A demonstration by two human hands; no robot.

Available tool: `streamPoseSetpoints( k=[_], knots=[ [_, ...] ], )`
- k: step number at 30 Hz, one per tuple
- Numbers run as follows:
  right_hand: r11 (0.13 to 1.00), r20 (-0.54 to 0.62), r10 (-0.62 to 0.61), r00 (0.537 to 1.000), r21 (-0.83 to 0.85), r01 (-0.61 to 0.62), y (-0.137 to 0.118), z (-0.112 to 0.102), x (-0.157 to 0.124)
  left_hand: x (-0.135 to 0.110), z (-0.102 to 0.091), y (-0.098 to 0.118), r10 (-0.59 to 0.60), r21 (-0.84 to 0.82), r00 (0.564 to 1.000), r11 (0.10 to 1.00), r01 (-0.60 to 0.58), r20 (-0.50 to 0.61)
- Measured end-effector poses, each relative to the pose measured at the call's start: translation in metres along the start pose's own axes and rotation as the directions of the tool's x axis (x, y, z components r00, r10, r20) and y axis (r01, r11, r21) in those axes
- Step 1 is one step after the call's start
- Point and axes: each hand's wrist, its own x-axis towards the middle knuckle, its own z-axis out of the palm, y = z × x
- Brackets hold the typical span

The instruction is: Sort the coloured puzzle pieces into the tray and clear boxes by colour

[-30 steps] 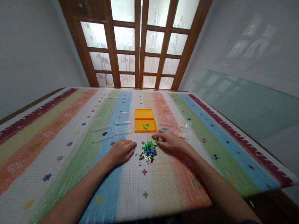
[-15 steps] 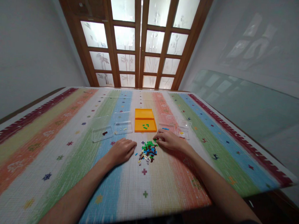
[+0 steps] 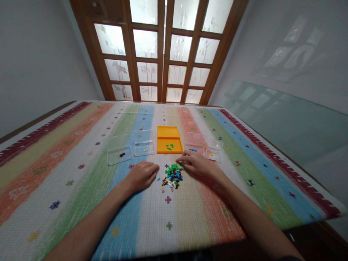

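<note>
A small heap of building bricks [image 3: 172, 176] in green, blue, brown and pale colours lies on the striped cloth between my hands. My left hand [image 3: 144, 174] rests on the cloth just left of the heap, its fingers curled closed and nothing seen in them. At the heap's upper right edge is my right hand [image 3: 195, 163], fingertips together right by the green bricks; whatever they pinch is too small to make out. Beyond the heap, an open orange case [image 3: 161, 150] holds several green bricks [image 3: 169, 146].
Left of the case stand a clear box [image 3: 109, 160] with brown bricks [image 3: 122, 154] and a clear box [image 3: 136, 153] with pale ones. On the right, one clear box holds blue bricks [image 3: 192, 150], another yellow ones [image 3: 211, 155]. A striped cloth [image 3: 83, 188] covers the table.
My right hand's fingertips have shifted slightly left along the far edge of the heap. My left hand has stayed in place.
</note>
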Motion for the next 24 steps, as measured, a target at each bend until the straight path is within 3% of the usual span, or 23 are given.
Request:
streamPoseSetpoints(
  k=[13, 24],
  knots=[
    [0.988, -0.033, 0.086, 0.996, -0.130, -0.089, 0.004, -0.001, -0.001, 0.000, 0.000, 0.000, 0.006, -0.006, 1.000, 1.000, -0.006, 0.002],
    [0.989, 0.051, 0.089, 0.995, -0.122, -0.082, 0.004, -0.011, -0.003, 0.000, 0.002, -0.001, -0.002, -0.026, 1.000, 1.000, 0.002, 0.006]
  ],
)
